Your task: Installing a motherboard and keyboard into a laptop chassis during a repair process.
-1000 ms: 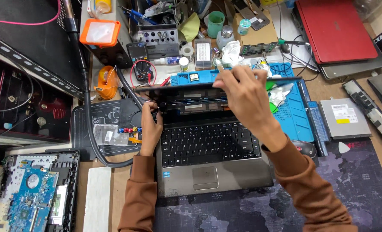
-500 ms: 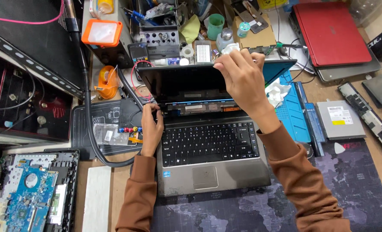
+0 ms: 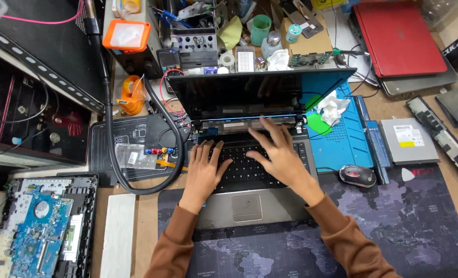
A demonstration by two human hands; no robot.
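1. Grey metal frames the laptop, which sits at the centre of the counter on a dark map-printed mat, its dark screen raised toward 12 o'clock.
2. We see the left hand lying flat on the keys at the keyboard's 9 o'clock side, fingers spread and gripping nothing.
3. We see the right hand flat on the keys too, fingers stretched toward the hinge strip at 12 o'clock, also closed on nothing.
4. That hinge strip looks uncovered, with bare parts showing; we judge a fingertip pressing there could snag or bend something loose.
5. We judge the lid may wobble or drop onto the fingers if the hinges are slack.
6. A black hose curls at 9 o'clock of the laptop, near the left wrist; a sleeve could catch it and drag the small parts on the black pad.
7. A mouse lies at 3 o'clock, near the right forearm; an elbow swing could knock it.
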